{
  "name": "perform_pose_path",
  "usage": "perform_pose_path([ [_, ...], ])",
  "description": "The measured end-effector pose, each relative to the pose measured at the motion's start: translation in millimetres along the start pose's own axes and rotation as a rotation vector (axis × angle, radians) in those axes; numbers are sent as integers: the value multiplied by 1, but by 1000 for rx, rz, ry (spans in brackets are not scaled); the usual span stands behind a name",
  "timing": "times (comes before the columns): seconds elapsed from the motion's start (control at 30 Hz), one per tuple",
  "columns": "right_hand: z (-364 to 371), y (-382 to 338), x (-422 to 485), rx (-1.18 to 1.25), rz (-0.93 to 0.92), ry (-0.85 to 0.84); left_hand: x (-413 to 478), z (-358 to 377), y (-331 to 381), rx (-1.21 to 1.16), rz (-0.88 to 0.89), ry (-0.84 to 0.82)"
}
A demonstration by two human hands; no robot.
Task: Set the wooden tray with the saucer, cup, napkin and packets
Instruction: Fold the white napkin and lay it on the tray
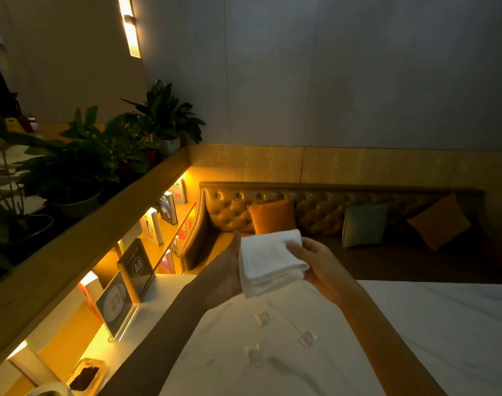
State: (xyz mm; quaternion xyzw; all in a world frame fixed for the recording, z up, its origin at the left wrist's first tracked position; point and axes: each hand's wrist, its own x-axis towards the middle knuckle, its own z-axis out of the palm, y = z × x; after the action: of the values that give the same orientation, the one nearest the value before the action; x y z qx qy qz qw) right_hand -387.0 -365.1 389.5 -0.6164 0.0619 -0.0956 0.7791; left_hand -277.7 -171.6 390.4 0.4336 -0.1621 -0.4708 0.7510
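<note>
I see both hands holding the folded white napkin point(270, 261) (fingers of the left hand point(225, 270) and right hand point(320, 265) pinching its sides) above the white surface point(415, 324), three packets point(262, 318) lying nearer.

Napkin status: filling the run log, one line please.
napkin: folded, held above table | left hand | right hand | packets: three on table
</note>
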Motion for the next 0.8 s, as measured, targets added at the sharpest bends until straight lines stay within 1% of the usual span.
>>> perform_pose_path([
  [0.07, -3, 2, -2, 48, 21, -7, -3, -3, 1, 142, 10, 11],
  [0.17, -6, -1, -6, 78, 31, -112, -7, -6, 10, 296, 15, -16],
  [0.27, -7, -5, -9, 17, 28, -206, -3, -8, 14, 308, 58, -34],
  [0.37, -10, -9, -9, -13, 22, -241, 0, -8, 14, 286, 92, -73],
  [0.47, -12, -13, -8, -34, 52, -239, 1, -5, 13, 251, 94, -116],
  [0.53, -13, -10, -8, -62, 27, -198, 0, -4, 13, 259, 98, -109],
  [0.67, -5, -4, -7, -310, -185, 52, -1, 1, 9, 273, 117, -60],
  [0.7, -2, -4, -6, -333, -235, 66, -1, 3, 8, 268, 138, -49],
  [0.73, -1, -5, -6, -312, -262, 46, 0, 4, 7, 258, 164, -29],
  [0.8, -5, -9, -7, -140, -189, -51, 0, 4, 8, 225, 217, 26],
])
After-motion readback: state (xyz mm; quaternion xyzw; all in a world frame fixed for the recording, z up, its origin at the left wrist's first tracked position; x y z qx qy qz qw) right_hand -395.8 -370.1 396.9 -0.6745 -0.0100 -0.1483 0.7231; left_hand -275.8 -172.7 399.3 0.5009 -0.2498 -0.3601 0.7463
